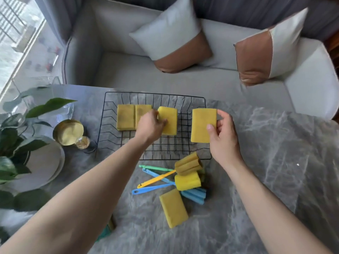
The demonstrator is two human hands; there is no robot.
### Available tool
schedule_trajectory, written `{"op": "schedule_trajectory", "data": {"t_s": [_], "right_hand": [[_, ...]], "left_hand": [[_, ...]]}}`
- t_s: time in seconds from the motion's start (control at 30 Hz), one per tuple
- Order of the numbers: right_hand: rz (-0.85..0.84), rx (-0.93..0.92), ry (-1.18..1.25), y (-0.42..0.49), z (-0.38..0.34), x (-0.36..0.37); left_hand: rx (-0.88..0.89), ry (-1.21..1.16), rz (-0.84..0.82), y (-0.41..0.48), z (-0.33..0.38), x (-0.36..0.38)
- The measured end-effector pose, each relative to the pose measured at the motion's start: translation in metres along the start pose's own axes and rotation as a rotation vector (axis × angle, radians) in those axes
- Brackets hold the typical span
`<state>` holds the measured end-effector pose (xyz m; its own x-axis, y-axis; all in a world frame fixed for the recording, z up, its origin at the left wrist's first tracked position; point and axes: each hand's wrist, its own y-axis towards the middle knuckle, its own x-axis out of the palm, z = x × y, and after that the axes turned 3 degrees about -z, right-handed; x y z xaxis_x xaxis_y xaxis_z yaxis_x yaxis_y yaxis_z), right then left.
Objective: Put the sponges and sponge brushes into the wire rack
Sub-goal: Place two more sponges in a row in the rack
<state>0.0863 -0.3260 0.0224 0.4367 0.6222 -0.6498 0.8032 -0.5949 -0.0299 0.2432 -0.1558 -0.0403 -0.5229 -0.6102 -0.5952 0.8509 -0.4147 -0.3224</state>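
Note:
A black wire rack (pixel 190 153) sits on the grey marble table. Two yellow sponges (pixel 126 117) lie side by side in its far left part. My left hand (pixel 150 128) grips a third yellow sponge (pixel 169 119) inside the rack, next to those two. My right hand (pixel 223 136) holds a fourth yellow sponge (pixel 202 123) upright above the rack's right edge. In front of the rack lie one more yellow sponge (pixel 173 208) and a heap of sponge brushes (pixel 187 177) with yellow and blue heads and green, blue and yellow handles.
A leafy plant (pixel 20 136), white plates (pixel 45 162), a gold tin (pixel 68 132) and a small glass bottle (pixel 83 143) stand left of the rack. A grey sofa (pixel 128 70) with two cushions lies beyond the table's far edge. Bare marble (pixel 275 162) spreads to the right.

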Motion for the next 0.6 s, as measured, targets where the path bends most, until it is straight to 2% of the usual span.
{"op": "schedule_trajectory", "data": {"t_s": [0.23, 0.37, 0.5, 0.6], "right_hand": [[-0.058, 0.048, -0.064, 0.023, 0.008, 0.017], [-0.115, 0.076, -0.094, 0.040, 0.006, 0.039], [-0.099, 0.101, -0.160, 0.051, 0.006, 0.055], [-0.078, 0.111, -0.253, 0.059, 0.006, 0.068]], "left_hand": [[-0.039, 0.176, 0.012, 0.027, -0.007, 0.018], [0.002, 0.242, 0.100, 0.024, -0.016, 0.021], [0.176, 0.197, 0.197, 0.007, -0.016, 0.025], [0.313, 0.426, 0.124, 0.007, -0.022, 0.030]]}}
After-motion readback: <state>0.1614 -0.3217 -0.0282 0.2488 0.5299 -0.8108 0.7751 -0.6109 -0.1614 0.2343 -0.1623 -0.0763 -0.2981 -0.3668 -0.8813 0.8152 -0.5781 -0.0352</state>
